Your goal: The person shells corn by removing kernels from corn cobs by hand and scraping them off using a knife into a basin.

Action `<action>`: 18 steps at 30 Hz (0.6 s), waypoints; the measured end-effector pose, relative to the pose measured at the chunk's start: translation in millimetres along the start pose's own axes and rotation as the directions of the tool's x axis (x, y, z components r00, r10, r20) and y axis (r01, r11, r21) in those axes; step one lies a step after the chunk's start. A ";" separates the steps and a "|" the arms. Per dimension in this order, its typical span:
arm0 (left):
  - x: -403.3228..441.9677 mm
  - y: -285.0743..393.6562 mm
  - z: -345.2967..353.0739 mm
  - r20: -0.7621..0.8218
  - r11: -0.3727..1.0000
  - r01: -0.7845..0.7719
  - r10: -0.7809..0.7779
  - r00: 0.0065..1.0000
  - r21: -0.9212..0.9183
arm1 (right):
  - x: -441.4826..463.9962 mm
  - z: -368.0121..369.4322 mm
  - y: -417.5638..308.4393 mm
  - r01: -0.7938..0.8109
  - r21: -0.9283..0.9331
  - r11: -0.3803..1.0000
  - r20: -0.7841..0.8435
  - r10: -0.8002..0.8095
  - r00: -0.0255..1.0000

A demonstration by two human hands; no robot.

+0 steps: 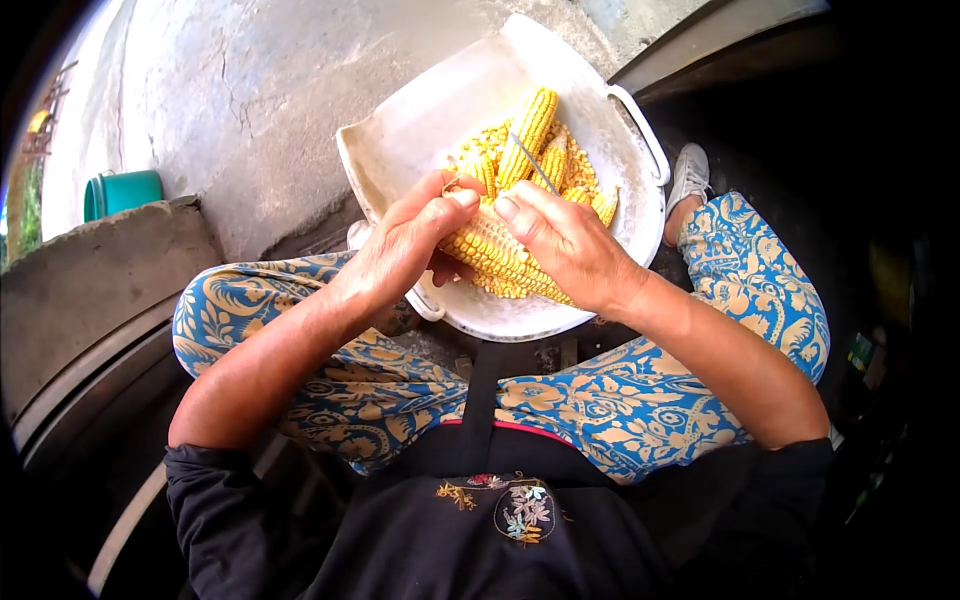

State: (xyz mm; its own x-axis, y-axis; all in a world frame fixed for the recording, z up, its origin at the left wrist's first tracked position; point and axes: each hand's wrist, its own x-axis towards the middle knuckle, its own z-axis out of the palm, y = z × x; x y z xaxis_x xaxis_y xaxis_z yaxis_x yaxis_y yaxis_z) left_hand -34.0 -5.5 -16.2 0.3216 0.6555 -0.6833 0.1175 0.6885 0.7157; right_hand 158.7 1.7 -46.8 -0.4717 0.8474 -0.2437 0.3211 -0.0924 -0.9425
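Note:
A yellow corn cob [497, 262] is held low over a white basin [425, 105]. Some of its rows are bare and pale, while full kernels cover its lower side. My left hand [412, 232] is closed around the cob's left end, thumb on top. My right hand [572, 246] is closed over the right part, its thumb pressed near the bare rows. From the right fingers sticks a thin grey metal tool [533, 162], pointing up and left; its handle is hidden in the hand. Beneath, more whole cobs [530, 125] lie on loose kernels [580, 172].
The basin has a raised handle [645, 135] on its right side and stands between my bent legs in patterned trousers [750, 270]. A green bucket [123, 194] is at the left, beyond a low concrete ledge [110, 260]. Cracked concrete floor [250, 100] stretches behind.

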 end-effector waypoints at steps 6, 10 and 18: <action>-0.8 3.2 -3.7 -0.174 0.996 -0.075 0.066 0.982 -0.046 | 3.4 -10.4 -19.0 -0.048 -0.153 0.987 0.132 0.068 0.989; -0.4 4.1 -6.8 -0.200 0.997 -0.023 0.007 0.980 -0.075 | 4.7 -14.8 -13.6 -0.086 -0.174 0.981 0.200 0.120 0.972; -4.0 15.1 -2.0 -0.189 0.999 0.001 0.006 0.982 0.036 | 3.1 -9.7 -11.6 -0.138 -0.103 0.985 0.183 0.155 0.971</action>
State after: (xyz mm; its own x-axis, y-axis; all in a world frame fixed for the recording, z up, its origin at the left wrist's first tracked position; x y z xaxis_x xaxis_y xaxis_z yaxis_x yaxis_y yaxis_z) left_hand -35.4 2.9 -3.0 0.1393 0.7063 -0.6940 0.1514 0.6775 0.7198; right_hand 161.5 10.4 -34.3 -0.5582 0.7129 -0.4244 0.4657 -0.1541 -0.8714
